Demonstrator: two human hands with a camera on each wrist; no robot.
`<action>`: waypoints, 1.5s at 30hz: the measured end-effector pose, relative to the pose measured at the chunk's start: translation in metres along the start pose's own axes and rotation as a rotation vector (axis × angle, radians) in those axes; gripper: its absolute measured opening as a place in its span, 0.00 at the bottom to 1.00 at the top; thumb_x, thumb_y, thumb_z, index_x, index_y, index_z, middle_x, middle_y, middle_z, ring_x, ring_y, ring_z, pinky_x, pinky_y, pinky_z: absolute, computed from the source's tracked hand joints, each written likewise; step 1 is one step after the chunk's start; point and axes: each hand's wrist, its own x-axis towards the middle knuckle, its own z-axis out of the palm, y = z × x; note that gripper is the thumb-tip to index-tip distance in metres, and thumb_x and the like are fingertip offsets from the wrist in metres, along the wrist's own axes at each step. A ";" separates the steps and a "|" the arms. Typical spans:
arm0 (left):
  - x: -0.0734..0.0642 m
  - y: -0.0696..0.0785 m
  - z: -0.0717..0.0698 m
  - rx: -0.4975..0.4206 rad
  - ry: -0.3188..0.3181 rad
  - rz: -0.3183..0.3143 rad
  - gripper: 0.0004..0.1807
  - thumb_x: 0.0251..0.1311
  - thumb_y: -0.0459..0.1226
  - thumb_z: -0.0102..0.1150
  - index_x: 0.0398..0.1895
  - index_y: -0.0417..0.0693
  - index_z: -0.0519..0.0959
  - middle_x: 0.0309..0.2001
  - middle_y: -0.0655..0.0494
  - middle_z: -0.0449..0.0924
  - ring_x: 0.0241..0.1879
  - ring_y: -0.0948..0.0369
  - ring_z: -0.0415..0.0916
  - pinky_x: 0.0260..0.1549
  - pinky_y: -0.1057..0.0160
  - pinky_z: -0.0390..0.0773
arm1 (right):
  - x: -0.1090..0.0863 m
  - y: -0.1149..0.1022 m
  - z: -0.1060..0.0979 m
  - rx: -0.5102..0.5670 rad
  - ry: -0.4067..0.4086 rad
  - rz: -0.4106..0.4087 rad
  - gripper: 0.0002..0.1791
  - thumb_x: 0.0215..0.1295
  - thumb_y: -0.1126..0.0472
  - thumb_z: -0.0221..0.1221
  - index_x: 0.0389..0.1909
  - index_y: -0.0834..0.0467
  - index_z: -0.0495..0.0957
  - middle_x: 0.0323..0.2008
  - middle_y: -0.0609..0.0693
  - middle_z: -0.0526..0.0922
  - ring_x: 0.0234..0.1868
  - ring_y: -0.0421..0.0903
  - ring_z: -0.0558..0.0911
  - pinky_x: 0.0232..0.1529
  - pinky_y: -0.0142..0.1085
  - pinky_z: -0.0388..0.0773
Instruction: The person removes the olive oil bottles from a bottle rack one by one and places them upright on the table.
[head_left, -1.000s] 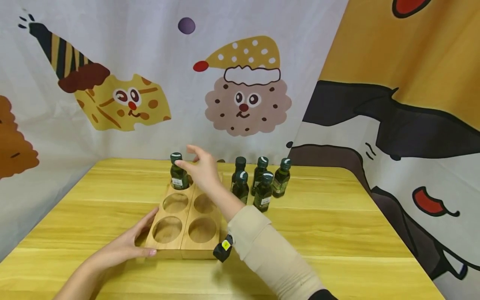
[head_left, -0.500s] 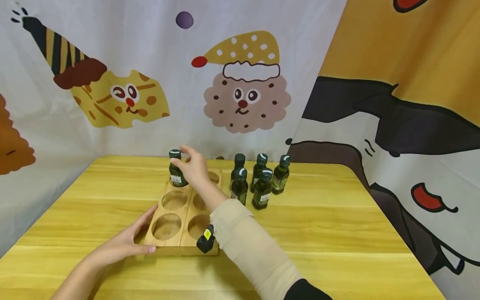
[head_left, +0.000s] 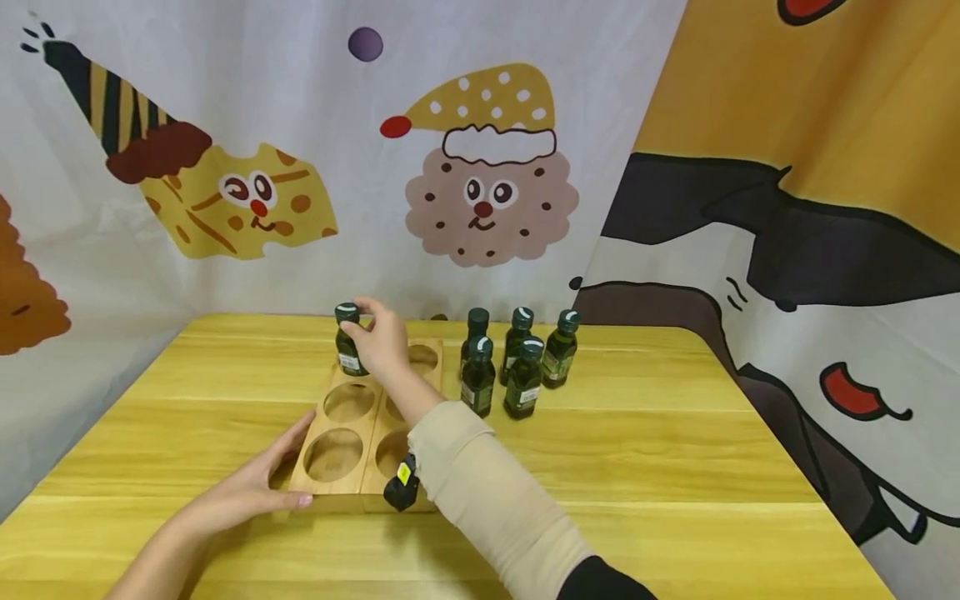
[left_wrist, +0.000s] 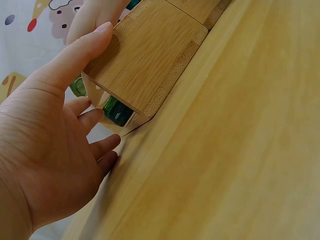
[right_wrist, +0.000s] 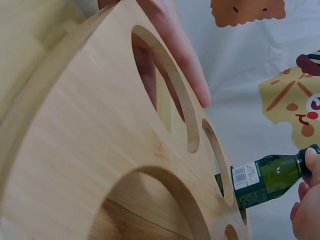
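In the head view my right hand [head_left: 381, 340] pinches a small dark green glass bottle [head_left: 348, 360] by its cap and neck. The bottle stands in the far left hole of a wooden rack [head_left: 315, 482], which has two columns of round holes. The right wrist view shows the bottle [right_wrist: 272, 176] passing through the hole, its white barcode label near the rim, with my thumb on the cap. My left hand [head_left: 258, 492] rests at the rack's near left corner. In the left wrist view, that hand's thumb lies against the rack's front face and its fingers spread loosely beside the left side.
Several matching green bottles [head_left: 478, 379] stand upright in a group right of the rack. A yellow wood-grain table [head_left: 675, 467] carries everything. A patterned cloth [head_left: 285, 92] hangs behind it. A black device [head_left: 402, 483] on my right wrist overlaps the near right hole.
My right hand and forearm have swung left, exposing the far right hole. The bottle has shifted slightly left and down at its hole. My left hand and the rack have stayed put.
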 end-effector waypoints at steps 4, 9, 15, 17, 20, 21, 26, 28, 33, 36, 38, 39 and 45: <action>0.002 -0.001 0.000 -0.008 -0.001 -0.008 0.55 0.53 0.32 0.66 0.77 0.52 0.40 0.69 0.30 0.50 0.65 0.34 0.47 0.53 0.24 0.44 | 0.000 -0.001 0.002 -0.014 0.014 -0.002 0.20 0.62 0.57 0.63 0.56 0.53 0.78 0.45 0.42 0.80 0.25 0.37 0.69 0.21 0.28 0.66; 0.004 -0.003 0.000 -0.012 -0.001 0.004 0.55 0.53 0.31 0.66 0.77 0.53 0.40 0.69 0.30 0.50 0.64 0.34 0.48 0.54 0.25 0.45 | -0.001 -0.004 -0.002 -0.015 0.009 -0.001 0.20 0.63 0.57 0.62 0.57 0.54 0.76 0.48 0.45 0.80 0.25 0.40 0.70 0.23 0.30 0.68; 0.004 -0.002 0.000 -0.010 0.005 0.012 0.55 0.52 0.31 0.67 0.77 0.51 0.40 0.69 0.30 0.52 0.64 0.34 0.48 0.54 0.25 0.45 | -0.001 -0.012 -0.011 -0.009 -0.006 -0.061 0.20 0.66 0.58 0.60 0.58 0.53 0.74 0.51 0.44 0.78 0.34 0.40 0.72 0.31 0.30 0.70; 0.004 -0.001 0.000 -0.009 0.003 0.012 0.55 0.53 0.32 0.67 0.77 0.51 0.40 0.68 0.30 0.52 0.64 0.33 0.49 0.54 0.25 0.46 | -0.002 -0.016 -0.015 -0.001 -0.010 -0.086 0.20 0.66 0.58 0.59 0.58 0.54 0.74 0.52 0.45 0.77 0.35 0.40 0.72 0.32 0.31 0.70; 0.004 -0.001 0.000 -0.004 -0.002 0.007 0.55 0.53 0.32 0.67 0.77 0.52 0.40 0.68 0.30 0.52 0.64 0.34 0.49 0.54 0.25 0.46 | -0.003 -0.024 -0.021 0.006 -0.014 -0.126 0.20 0.66 0.58 0.59 0.58 0.55 0.73 0.52 0.46 0.77 0.38 0.41 0.73 0.36 0.31 0.73; 0.003 -0.002 -0.001 -0.004 -0.003 -0.002 0.55 0.54 0.32 0.66 0.77 0.53 0.40 0.69 0.30 0.51 0.64 0.36 0.49 0.54 0.25 0.46 | -0.003 -0.028 -0.024 0.010 -0.015 -0.137 0.20 0.66 0.58 0.59 0.58 0.55 0.73 0.52 0.46 0.77 0.42 0.40 0.74 0.39 0.30 0.74; 0.001 -0.004 -0.003 0.014 0.004 -0.035 0.54 0.55 0.33 0.66 0.77 0.54 0.40 0.70 0.33 0.51 0.65 0.52 0.53 0.55 0.25 0.45 | -0.006 -0.050 -0.039 0.050 -0.027 -0.188 0.20 0.66 0.60 0.59 0.59 0.57 0.72 0.54 0.48 0.76 0.56 0.40 0.73 0.56 0.28 0.70; 0.000 -0.003 -0.003 0.011 0.004 -0.036 0.54 0.55 0.34 0.66 0.77 0.53 0.40 0.70 0.33 0.51 0.66 0.50 0.52 0.54 0.25 0.44 | -0.007 -0.058 -0.045 0.062 -0.035 -0.199 0.20 0.67 0.60 0.59 0.59 0.56 0.72 0.54 0.47 0.76 0.56 0.38 0.73 0.57 0.27 0.68; 0.000 0.000 -0.001 -0.015 -0.013 -0.013 0.54 0.55 0.32 0.65 0.77 0.49 0.39 0.69 0.29 0.48 0.65 0.34 0.47 0.52 0.23 0.43 | -0.011 -0.073 -0.063 0.078 -0.048 -0.231 0.19 0.66 0.61 0.59 0.58 0.56 0.73 0.50 0.45 0.76 0.33 0.42 0.72 0.52 0.28 0.71; -0.001 -0.001 0.000 -0.008 -0.004 -0.014 0.54 0.54 0.32 0.66 0.77 0.48 0.40 0.69 0.30 0.50 0.66 0.43 0.51 0.53 0.24 0.44 | -0.013 -0.080 -0.075 0.085 -0.053 -0.247 0.18 0.66 0.62 0.60 0.56 0.57 0.74 0.48 0.46 0.77 0.33 0.44 0.70 0.48 0.30 0.72; -0.001 -0.001 0.000 0.000 0.006 -0.025 0.54 0.54 0.32 0.67 0.77 0.50 0.40 0.69 0.32 0.51 0.65 0.49 0.53 0.55 0.26 0.44 | -0.014 -0.084 -0.084 0.083 -0.052 -0.253 0.17 0.66 0.62 0.60 0.55 0.57 0.75 0.46 0.46 0.77 0.34 0.44 0.70 0.41 0.29 0.71; -0.001 -0.001 0.000 0.001 0.008 -0.023 0.54 0.54 0.32 0.67 0.77 0.49 0.40 0.69 0.32 0.52 0.65 0.49 0.53 0.54 0.25 0.44 | -0.015 -0.086 -0.089 0.081 -0.050 -0.258 0.17 0.65 0.62 0.61 0.55 0.56 0.75 0.46 0.46 0.77 0.33 0.44 0.70 0.36 0.29 0.70; -0.001 -0.002 0.000 -0.004 0.003 -0.005 0.55 0.54 0.32 0.66 0.77 0.47 0.39 0.69 0.29 0.50 0.65 0.35 0.48 0.52 0.23 0.43 | -0.018 -0.092 -0.119 0.081 -0.036 -0.272 0.16 0.65 0.64 0.61 0.53 0.57 0.76 0.42 0.46 0.77 0.25 0.46 0.64 0.23 0.33 0.61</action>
